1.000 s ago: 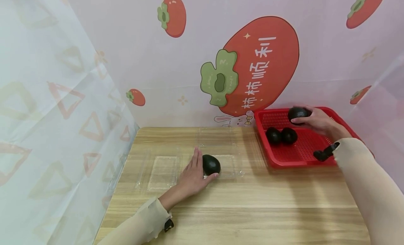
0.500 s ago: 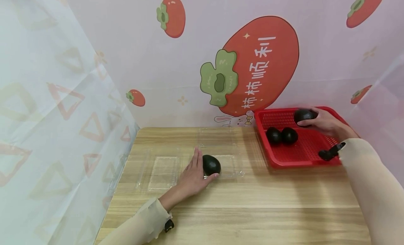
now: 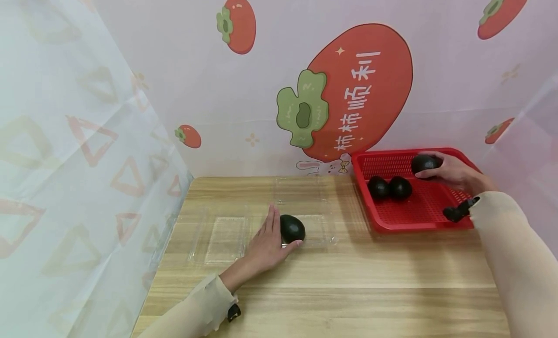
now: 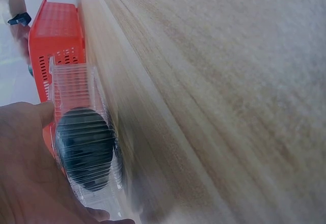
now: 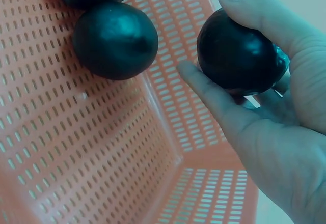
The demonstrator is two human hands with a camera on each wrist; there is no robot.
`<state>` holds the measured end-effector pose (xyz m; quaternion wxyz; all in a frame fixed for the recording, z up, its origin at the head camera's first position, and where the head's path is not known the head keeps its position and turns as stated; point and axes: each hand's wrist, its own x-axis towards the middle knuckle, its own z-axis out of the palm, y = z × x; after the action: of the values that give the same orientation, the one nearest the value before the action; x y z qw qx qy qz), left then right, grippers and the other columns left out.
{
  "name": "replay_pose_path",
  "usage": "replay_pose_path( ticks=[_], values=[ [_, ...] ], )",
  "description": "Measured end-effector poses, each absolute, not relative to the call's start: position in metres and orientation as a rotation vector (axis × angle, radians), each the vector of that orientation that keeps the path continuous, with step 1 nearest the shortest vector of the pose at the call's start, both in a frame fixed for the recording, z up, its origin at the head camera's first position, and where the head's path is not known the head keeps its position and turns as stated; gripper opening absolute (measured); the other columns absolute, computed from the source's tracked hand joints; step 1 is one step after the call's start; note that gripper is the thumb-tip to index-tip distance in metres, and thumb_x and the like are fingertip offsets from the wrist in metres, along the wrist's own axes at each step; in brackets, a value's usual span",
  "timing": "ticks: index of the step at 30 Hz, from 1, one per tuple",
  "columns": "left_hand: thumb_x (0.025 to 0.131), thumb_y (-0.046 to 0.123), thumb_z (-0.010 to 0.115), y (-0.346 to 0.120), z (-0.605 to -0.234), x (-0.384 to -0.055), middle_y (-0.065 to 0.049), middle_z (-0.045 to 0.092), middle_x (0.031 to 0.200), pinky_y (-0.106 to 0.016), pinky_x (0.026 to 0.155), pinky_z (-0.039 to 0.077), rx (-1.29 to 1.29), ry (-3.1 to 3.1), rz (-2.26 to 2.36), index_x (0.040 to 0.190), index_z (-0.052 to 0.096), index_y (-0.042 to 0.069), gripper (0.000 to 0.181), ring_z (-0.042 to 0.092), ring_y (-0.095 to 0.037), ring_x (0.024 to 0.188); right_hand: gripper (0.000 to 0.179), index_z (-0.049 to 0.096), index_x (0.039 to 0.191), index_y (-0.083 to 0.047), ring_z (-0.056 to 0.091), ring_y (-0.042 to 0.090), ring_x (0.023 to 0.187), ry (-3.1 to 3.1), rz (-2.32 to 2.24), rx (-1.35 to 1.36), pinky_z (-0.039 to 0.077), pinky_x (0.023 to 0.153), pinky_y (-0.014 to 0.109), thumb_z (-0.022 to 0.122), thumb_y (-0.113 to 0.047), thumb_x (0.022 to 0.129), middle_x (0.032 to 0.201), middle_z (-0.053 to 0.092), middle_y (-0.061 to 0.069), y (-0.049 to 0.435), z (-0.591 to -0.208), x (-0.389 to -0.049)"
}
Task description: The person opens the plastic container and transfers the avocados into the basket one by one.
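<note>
My right hand grips a dark green avocado over the red basket. The right wrist view shows the thumb and fingers around this avocado, apart from the basket's mesh. Two more avocados lie side by side at the basket's left. On the table, my left hand rests with straight fingers along the left side of a clear plastic container, its thumb at the front edge. One avocado sits inside; through the ribbed wall it also shows in the left wrist view.
A clear hinged tray lies left of the left hand, and a transparent lid lies behind the container. The wooden table ends at a patterned curtain at the back and left.
My right hand has moved right and slightly lower over the basket, carrying the avocado. My left hand and the container have stayed in place.
</note>
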<state>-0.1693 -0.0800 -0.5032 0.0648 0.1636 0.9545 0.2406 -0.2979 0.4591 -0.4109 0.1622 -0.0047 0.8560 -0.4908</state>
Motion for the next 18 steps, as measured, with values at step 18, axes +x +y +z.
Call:
replay_pose_path(
  ticks=[18],
  values=[
    [0.099, 0.071, 0.057, -0.079, -0.503, -0.169, -0.019, -0.002, 0.178, -0.054, 0.124, 0.033, 0.491, 2.882, 0.725, 0.169, 0.005, -0.001, 0.114, 0.019, -0.038, 0.161, 0.086, 0.011, 0.166, 0.003, 0.031, 0.048, 0.136, 2.374, -1.406, 0.015, 0.059, 0.097, 0.036, 0.069, -0.010, 0.103, 0.159, 0.021, 0.033, 0.471, -0.425, -0.297]
  ],
)
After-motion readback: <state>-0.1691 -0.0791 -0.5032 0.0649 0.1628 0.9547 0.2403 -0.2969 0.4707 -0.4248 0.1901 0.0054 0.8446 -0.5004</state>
